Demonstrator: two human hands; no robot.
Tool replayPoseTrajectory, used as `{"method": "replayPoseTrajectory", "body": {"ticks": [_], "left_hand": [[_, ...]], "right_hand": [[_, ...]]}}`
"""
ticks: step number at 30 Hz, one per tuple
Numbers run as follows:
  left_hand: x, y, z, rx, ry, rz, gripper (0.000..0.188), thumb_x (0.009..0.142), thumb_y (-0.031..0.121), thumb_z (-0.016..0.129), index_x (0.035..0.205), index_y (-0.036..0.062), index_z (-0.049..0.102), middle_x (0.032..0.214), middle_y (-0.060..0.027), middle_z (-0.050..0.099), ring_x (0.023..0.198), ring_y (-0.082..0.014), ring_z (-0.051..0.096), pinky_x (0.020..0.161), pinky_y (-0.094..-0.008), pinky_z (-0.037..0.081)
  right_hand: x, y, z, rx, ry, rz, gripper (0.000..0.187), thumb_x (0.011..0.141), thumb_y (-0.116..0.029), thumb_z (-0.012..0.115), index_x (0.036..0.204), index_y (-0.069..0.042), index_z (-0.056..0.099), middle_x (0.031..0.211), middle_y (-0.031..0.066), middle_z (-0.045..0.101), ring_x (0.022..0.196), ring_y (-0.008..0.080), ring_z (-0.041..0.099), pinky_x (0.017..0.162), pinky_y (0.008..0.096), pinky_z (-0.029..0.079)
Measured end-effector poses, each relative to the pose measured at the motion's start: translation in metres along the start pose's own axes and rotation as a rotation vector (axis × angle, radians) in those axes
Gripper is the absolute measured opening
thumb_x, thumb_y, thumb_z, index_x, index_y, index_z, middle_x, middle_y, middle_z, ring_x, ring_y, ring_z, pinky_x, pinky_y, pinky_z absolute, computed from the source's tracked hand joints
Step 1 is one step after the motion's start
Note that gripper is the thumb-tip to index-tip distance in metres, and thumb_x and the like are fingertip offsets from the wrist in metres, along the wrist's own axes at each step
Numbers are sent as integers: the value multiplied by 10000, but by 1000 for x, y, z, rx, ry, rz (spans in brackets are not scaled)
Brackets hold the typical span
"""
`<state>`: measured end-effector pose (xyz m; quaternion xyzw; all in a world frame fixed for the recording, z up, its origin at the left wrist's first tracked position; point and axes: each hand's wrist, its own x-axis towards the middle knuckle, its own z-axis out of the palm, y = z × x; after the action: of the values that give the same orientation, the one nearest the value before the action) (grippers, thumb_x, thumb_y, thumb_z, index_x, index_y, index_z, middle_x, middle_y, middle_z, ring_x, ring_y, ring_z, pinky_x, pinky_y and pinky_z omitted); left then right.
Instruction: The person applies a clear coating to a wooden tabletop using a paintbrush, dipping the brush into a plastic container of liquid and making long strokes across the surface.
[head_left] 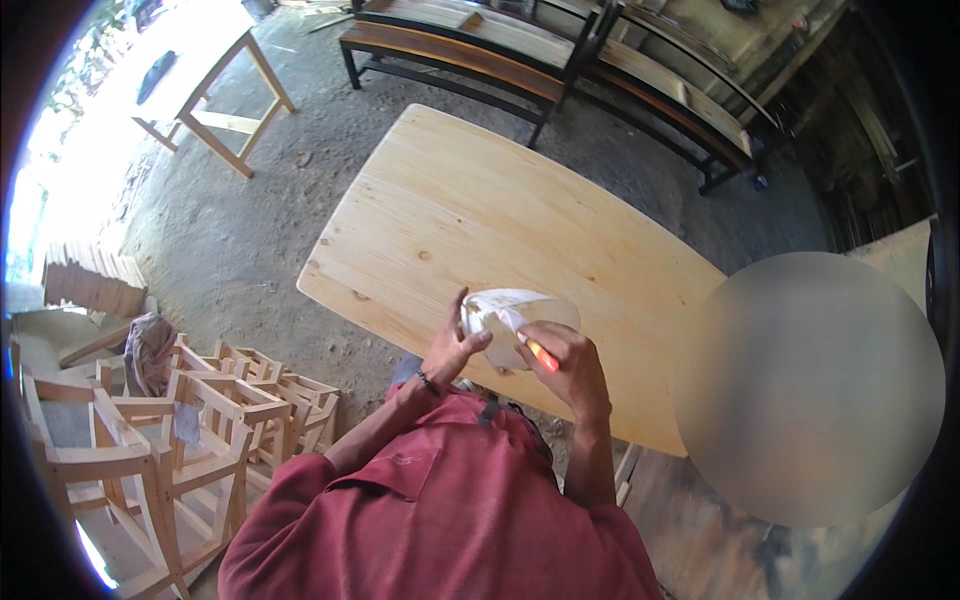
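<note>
My left hand [455, 345] grips the rim of a tilted, translucent plastic tub [482, 303] from its left side. White and brownish smears coat the tub. In my closed right hand [570, 362] is a paintbrush [541, 353] with an orange and yellow handle. Its pale head reaches into or against the tub; the tip is hard to make out. Both hands are above the near edge of a large, pale wooden tabletop [450, 200], which has knots and rounded corners.
Several bare wooden stool or chair frames [205, 430] crowd the lower left, with a cloth [150, 350] draped on one. Dark-framed benches [460, 50] stand beyond the tabletop. A small wooden table [200, 75] is far left. A round blur [810, 390] hides the right side.
</note>
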<state>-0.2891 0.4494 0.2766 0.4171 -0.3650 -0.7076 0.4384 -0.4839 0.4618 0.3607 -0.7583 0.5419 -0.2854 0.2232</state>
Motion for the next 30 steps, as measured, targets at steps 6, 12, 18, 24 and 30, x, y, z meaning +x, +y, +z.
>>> {"method": "replayPoseTrajectory", "body": {"ticks": [6, 12, 18, 24, 30], "left_hand": [[3, -7, -10, 123, 27, 21, 1100, 704, 461, 760, 1467, -33, 141, 1418, -252, 361, 1320, -331, 374, 1079, -399, 330], [2, -10, -17, 169, 1, -11, 1144, 700, 517, 751, 1493, 32, 84, 1477, -224, 275, 1353, -358, 316, 1058, -459, 347], [-1, -9, -18, 146, 58, 10, 1069, 716, 477, 749, 1473, -2, 166, 1429, -248, 356, 1323, -344, 374, 1080, -401, 334], [-4, -10, -24, 148, 59, 24, 1086, 717, 479, 756, 1476, -8, 150, 1448, -242, 326, 1324, -342, 372, 1077, -401, 338], [-6, -2, -26, 159, 77, -4, 1066, 737, 493, 716, 1484, 12, 127, 1468, -231, 288, 1353, -343, 322, 1080, -444, 324]], "right_hand": [[7, -1, -15, -2, -140, -162, 208, 750, -91, 692, 954, -55, 682, 985, 99, 685, 915, 279, 648, 775, 383, 516], [14, -4, -13, 59, -269, -36, 257, 711, -59, 715, 966, -45, 692, 984, 134, 682, 886, 299, 658, 761, 361, 529], [15, 9, -9, 64, -323, -60, 194, 740, -64, 682, 932, -33, 688, 947, 125, 680, 826, 304, 657, 719, 363, 524], [19, 7, -4, 62, -309, -49, 165, 765, -75, 668, 919, -21, 686, 934, 121, 683, 790, 299, 660, 691, 352, 526], [22, 2, -7, 147, -320, -30, 176, 789, -93, 670, 944, -13, 686, 934, 144, 687, 779, 292, 670, 680, 352, 528]]}}
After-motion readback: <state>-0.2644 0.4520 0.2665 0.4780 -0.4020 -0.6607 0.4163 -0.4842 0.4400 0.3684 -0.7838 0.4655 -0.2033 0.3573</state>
